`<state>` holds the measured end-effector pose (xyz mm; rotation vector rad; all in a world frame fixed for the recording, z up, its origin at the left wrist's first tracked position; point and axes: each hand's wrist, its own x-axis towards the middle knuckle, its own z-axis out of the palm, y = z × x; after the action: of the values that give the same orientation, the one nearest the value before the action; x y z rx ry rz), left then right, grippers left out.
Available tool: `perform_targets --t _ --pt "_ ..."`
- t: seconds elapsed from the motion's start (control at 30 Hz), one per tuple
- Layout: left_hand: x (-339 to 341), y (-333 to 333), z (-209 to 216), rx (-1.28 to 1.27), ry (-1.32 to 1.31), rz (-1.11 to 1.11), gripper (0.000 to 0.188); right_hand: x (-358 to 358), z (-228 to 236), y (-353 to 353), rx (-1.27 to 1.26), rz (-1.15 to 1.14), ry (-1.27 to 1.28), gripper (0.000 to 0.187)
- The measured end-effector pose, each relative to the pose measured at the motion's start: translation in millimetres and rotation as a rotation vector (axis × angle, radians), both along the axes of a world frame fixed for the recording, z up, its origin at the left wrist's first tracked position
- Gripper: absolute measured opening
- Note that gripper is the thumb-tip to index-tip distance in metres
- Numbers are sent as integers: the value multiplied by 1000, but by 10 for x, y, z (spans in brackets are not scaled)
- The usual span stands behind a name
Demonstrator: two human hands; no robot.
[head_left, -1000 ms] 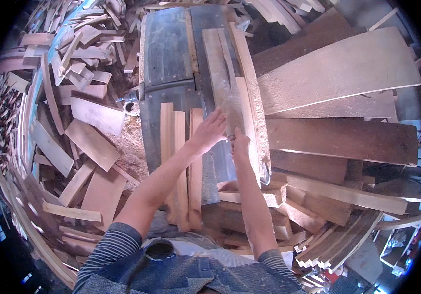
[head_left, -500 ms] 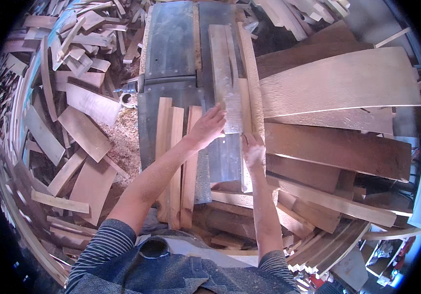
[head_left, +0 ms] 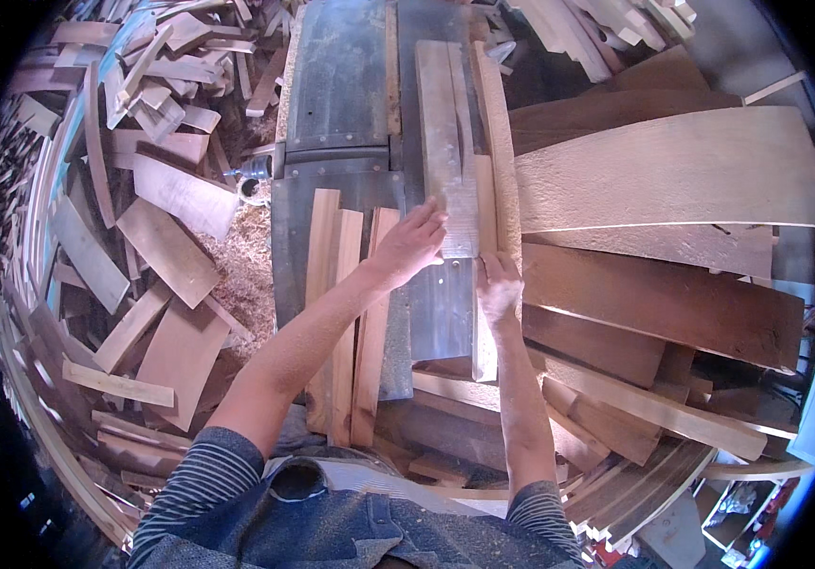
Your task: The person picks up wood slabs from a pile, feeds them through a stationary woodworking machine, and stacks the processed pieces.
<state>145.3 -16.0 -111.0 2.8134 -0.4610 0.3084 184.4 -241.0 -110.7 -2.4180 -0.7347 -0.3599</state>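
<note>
A long pale board (head_left: 440,123) lies lengthwise on the metal machine table (head_left: 445,303), with faint crosswise lines near its near end. My left hand (head_left: 412,242) is closed on that end, its fingers bent over the left edge. Beside the board, on the right, a narrow wooden strip (head_left: 485,346) runs along the wooden fence (head_left: 500,142). My right hand (head_left: 500,287) pinches this strip, fingers close together just past the board's near end. The palm side of both hands is hidden.
Several narrow strips (head_left: 341,313) lie on the table's left part. Offcuts (head_left: 168,251) and sawdust (head_left: 241,284) cover the area farther left. To the right, wide planks (head_left: 673,171) fan out beside the fence, with more boards (head_left: 635,484) stacked at the lower right.
The whole picture has shifted slightly to the right. Both hands keep nearly the same places on the wood; the pale board may have slid a little farther away.
</note>
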Motion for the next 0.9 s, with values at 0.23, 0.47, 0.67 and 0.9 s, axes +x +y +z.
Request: perform_targets --t 0.23,0.47,0.67,0.9 --pt "119 53 22 24 -2 -15 55 124 -19 56 -13 25 -19 4" --pt "230 126 13 67 -28 -25 55 271 -113 73 -46 64 -70 4" --pt "317 203 36 48 -6 -24 55 354 -40 184 -34 73 -71 5" --pt "407 249 49 29 9 -26 53 418 -49 217 -47 55 -15 7"
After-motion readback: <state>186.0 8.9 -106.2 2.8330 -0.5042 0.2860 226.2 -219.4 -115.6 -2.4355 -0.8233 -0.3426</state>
